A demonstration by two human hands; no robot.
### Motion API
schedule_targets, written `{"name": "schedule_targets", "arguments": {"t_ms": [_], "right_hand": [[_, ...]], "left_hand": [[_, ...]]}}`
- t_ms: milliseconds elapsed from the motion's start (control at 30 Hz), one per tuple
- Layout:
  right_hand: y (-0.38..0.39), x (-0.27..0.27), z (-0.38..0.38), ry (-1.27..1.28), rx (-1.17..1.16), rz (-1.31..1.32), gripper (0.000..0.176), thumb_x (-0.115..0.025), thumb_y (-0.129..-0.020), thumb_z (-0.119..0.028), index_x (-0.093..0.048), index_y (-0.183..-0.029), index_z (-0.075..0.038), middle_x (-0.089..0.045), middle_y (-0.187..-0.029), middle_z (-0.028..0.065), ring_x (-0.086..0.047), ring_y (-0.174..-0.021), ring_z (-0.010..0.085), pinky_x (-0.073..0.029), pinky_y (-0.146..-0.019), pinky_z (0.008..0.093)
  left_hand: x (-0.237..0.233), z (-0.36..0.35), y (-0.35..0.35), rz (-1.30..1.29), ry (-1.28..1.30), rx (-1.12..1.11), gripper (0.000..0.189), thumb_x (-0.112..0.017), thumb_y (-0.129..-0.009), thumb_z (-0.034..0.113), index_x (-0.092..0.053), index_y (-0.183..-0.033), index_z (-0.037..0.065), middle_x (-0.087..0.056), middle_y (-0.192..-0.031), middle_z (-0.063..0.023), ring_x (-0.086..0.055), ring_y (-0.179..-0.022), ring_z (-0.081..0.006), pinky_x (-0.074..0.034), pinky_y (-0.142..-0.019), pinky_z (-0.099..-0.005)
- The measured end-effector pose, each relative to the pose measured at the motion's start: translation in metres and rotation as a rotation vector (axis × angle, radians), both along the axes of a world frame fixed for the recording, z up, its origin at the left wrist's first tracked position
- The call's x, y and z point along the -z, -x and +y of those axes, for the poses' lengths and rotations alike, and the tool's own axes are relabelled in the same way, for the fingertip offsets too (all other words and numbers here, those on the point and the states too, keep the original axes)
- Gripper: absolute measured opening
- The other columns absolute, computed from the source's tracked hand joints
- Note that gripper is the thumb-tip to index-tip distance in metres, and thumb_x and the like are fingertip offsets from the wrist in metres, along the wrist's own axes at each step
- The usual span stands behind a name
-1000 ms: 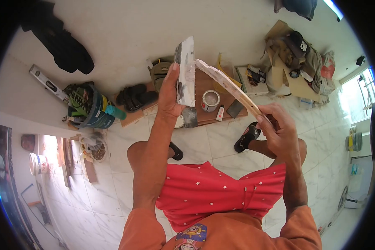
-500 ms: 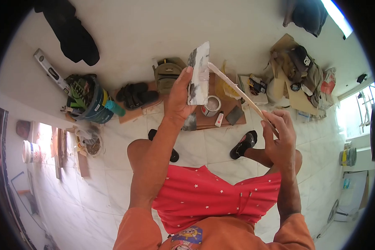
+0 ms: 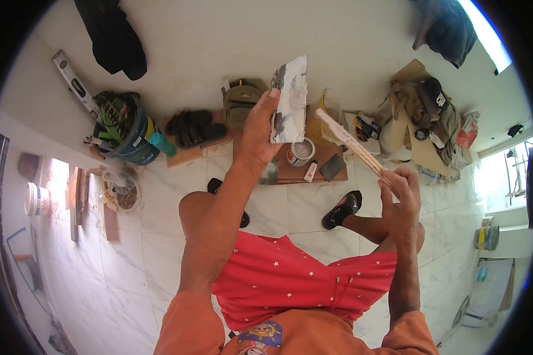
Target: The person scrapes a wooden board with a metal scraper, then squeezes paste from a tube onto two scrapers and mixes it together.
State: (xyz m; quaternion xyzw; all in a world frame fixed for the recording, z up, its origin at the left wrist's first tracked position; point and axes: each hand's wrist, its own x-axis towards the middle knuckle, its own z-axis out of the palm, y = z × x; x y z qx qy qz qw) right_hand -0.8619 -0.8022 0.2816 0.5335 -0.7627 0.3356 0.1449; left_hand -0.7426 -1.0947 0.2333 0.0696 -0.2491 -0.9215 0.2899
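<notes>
My left hand [image 3: 260, 127] grips a flat rectangular plate [image 3: 289, 99] smeared with white and grey paste, its thumb on the left edge. In my right hand [image 3: 401, 195] is a thin wooden stick [image 3: 361, 151], its far end coated with pale paste. The stick's tip is to the right of the plate, apart from it. Beyond and below the plate stands an open can [image 3: 302, 152] of pale paste on a brown board [image 3: 290, 173]. A small white and red tube [image 3: 311, 171] and a dark square pad [image 3: 333, 167] lie beside the can.
A bucket of tools [image 3: 137, 137] and dark sandals [image 3: 195, 129] are at the left, with a green backpack [image 3: 243, 102] near the wall. Cardboard and bags [image 3: 423, 112] are piled at the right. A white tub [image 3: 37, 199] stands far left.
The stick has moved away from the plate to the right and its tip is lower. The plate has shifted slightly up and right in view.
</notes>
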Motion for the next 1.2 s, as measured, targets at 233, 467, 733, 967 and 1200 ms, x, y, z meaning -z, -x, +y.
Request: {"name": "schedule_targets", "arguments": {"t_ms": [233,467,733,967,1200], "right_hand": [[0.018,0.021,0.011,-0.015,0.028,-0.602,0.022,-0.066,-0.092,0.000,-0.066,-0.114,0.000,-0.062,-0.094,0.0087,-0.061,-0.080,0.0134,-0.050,-0.070,0.0252],[0.027,0.095,-0.022,-0.282,0.168,-1.075,0.029,-0.065,-0.096,-0.016,-0.064,-0.119,0.001,-0.068,-0.089,0.0081,-0.065,-0.078,0.0117,-0.051,-0.068,0.0257],[0.097,0.259,-0.076,-0.248,0.130,-0.558,0.028,-0.068,-0.089,-0.017,-0.068,-0.111,-0.001,-0.068,-0.091,0.0211,-0.068,-0.084,0.0326,-0.053,-0.074,0.0419],[0.136,0.315,-0.096,-0.277,0.146,-0.397,0.028,-0.069,-0.091,-0.018,-0.068,-0.113,-0.002,-0.065,-0.097,0.0209,-0.066,-0.090,0.0357,-0.053,-0.079,0.0414],[0.153,0.335,-0.060,-0.190,0.088,-0.417,0.028,-0.068,-0.092,-0.015,-0.067,-0.119,-0.007,-0.062,-0.103,0.0209,-0.063,-0.093,0.0404,-0.051,-0.081,0.0459]], "left_hand": [[0.006,-0.017,-0.002,-0.062,0.146,-0.174,0.035,-0.059,-0.102,0.031,-0.056,-0.127,0.006,-0.065,-0.115,-0.0065,-0.066,-0.102,-0.0180,-0.057,-0.086,-0.0361],[0.010,-0.047,-0.011,-0.153,0.253,-0.255,0.032,-0.062,-0.100,0.028,-0.057,-0.122,0.005,-0.064,-0.115,-0.0043,-0.064,-0.104,-0.0169,-0.056,-0.088,-0.0359],[0.015,-0.065,-0.004,-0.333,0.261,-0.282,0.038,-0.065,-0.098,0.033,-0.058,-0.123,0.005,-0.064,-0.118,-0.0037,-0.063,-0.106,-0.0174,-0.054,-0.091,-0.0368],[0.012,-0.071,0.006,-0.469,0.234,-0.294,0.039,-0.066,-0.098,0.034,-0.058,-0.124,0.007,-0.064,-0.118,-0.0035,-0.063,-0.106,-0.0173,-0.052,-0.093,-0.0375],[0.018,-0.071,0.021,-0.508,0.250,-0.261,0.037,-0.066,-0.098,0.035,-0.060,-0.120,0.006,-0.065,-0.115,-0.0031,-0.063,-0.106,-0.0169,-0.051,-0.095,-0.0378]]}}
